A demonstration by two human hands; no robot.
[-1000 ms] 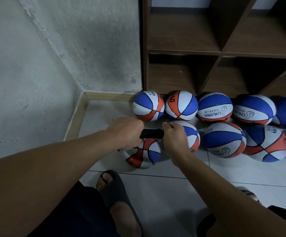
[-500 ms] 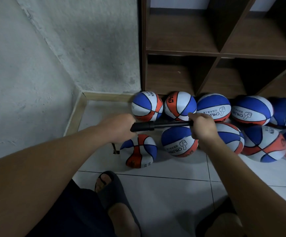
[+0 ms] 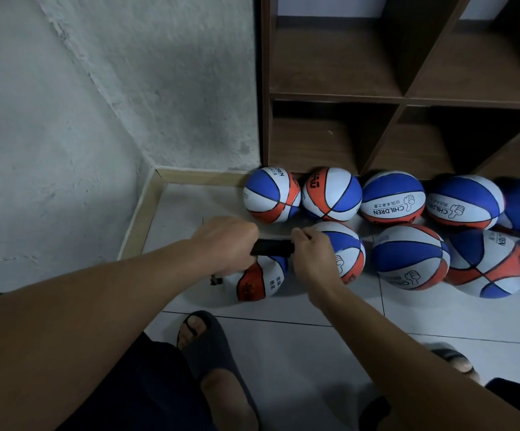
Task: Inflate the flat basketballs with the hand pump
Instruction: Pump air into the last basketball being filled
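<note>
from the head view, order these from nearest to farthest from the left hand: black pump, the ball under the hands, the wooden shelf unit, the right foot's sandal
1. Black pump, held in the left hand.
2. Ball under the hands, just below it.
3. Wooden shelf unit, beyond, against the wall.
4. Right foot's sandal, at the lower right.

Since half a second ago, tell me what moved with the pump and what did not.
The right hand has pushed back in toward the left hand, so only a short black stretch of the pump shows between them; the silver rod that was drawn out is gone from sight. Both hands still grip the pump over the flat ball. The other balls lie unmoved.
</note>
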